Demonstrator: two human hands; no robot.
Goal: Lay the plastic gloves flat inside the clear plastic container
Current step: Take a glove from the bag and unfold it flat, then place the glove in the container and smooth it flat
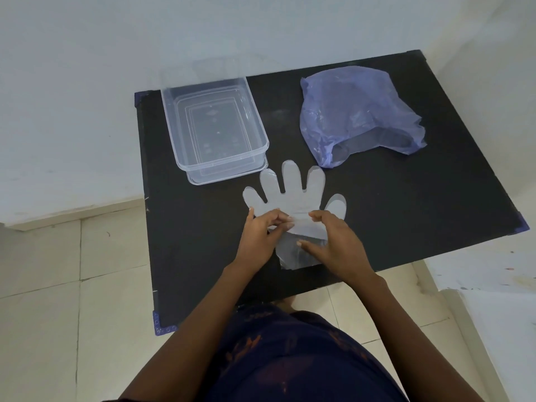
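A thin translucent plastic glove (293, 195) lies spread on the black table, its fingers pointing away from me. My left hand (261, 233) pinches the glove's palm area with thumb and fingertips. My right hand (333, 245) rests on the cuff end, fingers curled over the film, which looks folded or doubled there. The clear plastic container (174, 117) stands at the table's far left, nothing in it, seated on what looks like its lid. The glove's fingertips lie just to the right of the container's near corner.
A crumpled blue-violet plastic bag (356, 111) lies at the far right of the black table (420, 213). The table stands against a white wall, with tiled floor to the left and below. My dark patterned clothing fills the bottom of the view.
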